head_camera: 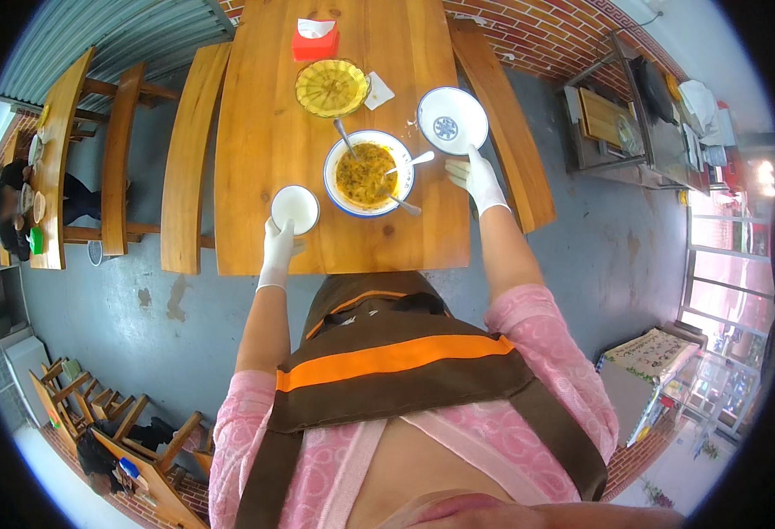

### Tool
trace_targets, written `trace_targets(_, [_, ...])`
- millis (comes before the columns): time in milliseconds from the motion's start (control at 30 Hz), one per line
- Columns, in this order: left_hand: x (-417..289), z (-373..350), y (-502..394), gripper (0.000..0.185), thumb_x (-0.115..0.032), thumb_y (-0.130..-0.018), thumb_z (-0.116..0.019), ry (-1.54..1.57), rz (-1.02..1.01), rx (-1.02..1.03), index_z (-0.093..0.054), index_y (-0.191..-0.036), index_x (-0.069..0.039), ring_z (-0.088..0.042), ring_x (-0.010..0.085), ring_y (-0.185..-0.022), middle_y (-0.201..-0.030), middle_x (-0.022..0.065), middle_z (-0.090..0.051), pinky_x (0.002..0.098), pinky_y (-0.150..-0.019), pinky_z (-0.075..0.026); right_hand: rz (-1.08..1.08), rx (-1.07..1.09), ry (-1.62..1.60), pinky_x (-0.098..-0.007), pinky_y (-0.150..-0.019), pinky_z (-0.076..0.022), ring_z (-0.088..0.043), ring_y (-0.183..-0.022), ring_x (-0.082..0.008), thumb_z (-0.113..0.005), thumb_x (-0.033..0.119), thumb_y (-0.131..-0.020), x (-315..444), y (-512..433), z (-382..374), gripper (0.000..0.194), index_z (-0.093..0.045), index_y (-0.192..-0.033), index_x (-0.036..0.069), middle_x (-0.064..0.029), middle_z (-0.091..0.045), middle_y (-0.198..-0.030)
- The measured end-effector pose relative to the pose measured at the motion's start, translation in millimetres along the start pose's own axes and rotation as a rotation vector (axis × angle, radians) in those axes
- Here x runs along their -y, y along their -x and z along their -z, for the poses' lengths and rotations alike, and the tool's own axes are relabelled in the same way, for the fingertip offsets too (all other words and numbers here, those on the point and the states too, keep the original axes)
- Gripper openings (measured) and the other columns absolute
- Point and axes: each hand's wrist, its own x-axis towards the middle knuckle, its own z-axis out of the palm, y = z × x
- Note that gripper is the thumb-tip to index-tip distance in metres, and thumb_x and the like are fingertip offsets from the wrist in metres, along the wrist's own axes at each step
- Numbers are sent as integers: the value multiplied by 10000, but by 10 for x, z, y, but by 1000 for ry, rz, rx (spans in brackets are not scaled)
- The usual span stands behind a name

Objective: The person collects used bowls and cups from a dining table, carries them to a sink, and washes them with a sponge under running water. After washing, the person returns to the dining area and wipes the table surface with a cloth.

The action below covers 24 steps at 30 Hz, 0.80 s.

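Note:
In a white glove, my left hand (279,248) grips the near rim of a small white bowl (294,209) at the wooden table's (361,254) left side. My gloved right hand (476,178) has its thumb on the near rim of a larger white bowl with a blue edge (453,122), tilted at the table's right edge. Between them stands a large bowl of soupy food (367,173), with a metal spoon (344,137), a white spoon (417,160) and another spoon (406,203) in it. Behind it are a yellow glass dish (332,88) and a white napkin (379,91).
A red tissue box (316,45) stands farther back. Wooden benches flank the table on the left (192,159) and right (510,125). People sit at other tables at the far left and lower left. A metal counter (672,145) stands at the right.

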Motion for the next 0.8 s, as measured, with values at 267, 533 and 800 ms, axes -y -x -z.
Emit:
trace_targets(267, [150,-24,-306,477,-3,-933,-453,73,62,-28,-416,-1408,30,-754,361,-928,-1298,249,-604,426,-737,-692,169,-76,-53,-412,-829,-649,-781,-920,-317,-447,253,-1068,-248,-456,33,427,-668,-1240,-70,-218,-760,-1104])
trace_targets(533, [193,455,223,427,-26,-894,-497,41,-78,75,-539,-1299,104,-731,299,-1008,-1211,222,-654,385,-783,-650,186,-134,106,-346,-706,-659,-774,-846,-273,-486,232,-1065,-739,633,765,414,-581,-1300,-97,-204,-740,-1091])
trace_targets(800, [-347,544,1071,447,-65,-921,-515,-306,-180,261,-590,-1332,92,-723,237,-984,-1129,178,-703,359,-762,-628,112,20,363,-340,-837,-594,-733,-959,-240,-514,161,-1015,-1343,1844,648,378,-601,-1264,-110,-198,-733,-1103])
